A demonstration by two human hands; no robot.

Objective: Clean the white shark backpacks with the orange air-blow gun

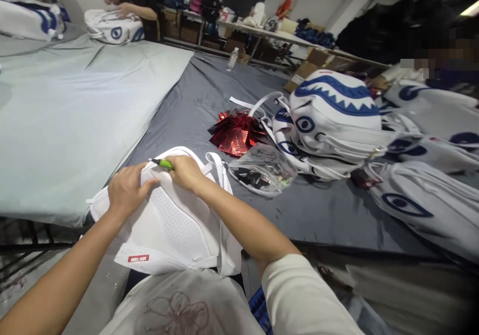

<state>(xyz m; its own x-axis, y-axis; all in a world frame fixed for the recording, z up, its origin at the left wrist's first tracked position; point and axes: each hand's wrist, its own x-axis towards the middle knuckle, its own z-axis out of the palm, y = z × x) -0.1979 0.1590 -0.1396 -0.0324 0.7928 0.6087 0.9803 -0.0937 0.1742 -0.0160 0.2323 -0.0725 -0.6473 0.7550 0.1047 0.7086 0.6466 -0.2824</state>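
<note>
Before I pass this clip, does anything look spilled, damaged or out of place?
Nothing stands out on the held white bag; only the red foil pile looks untidy, splayed on the gray cover beside the clear plastic bag.

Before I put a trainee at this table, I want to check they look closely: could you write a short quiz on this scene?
1. Which of the wearer's hands holds the green tool?
2. True or false: the clear bottle is on the dark grey cloth.
3. What colour is the small label near the lower edge of the white bag being worked on?
A) blue
B) red
C) green

Key:
1. The right hand.
2. True.
3. B.
</note>
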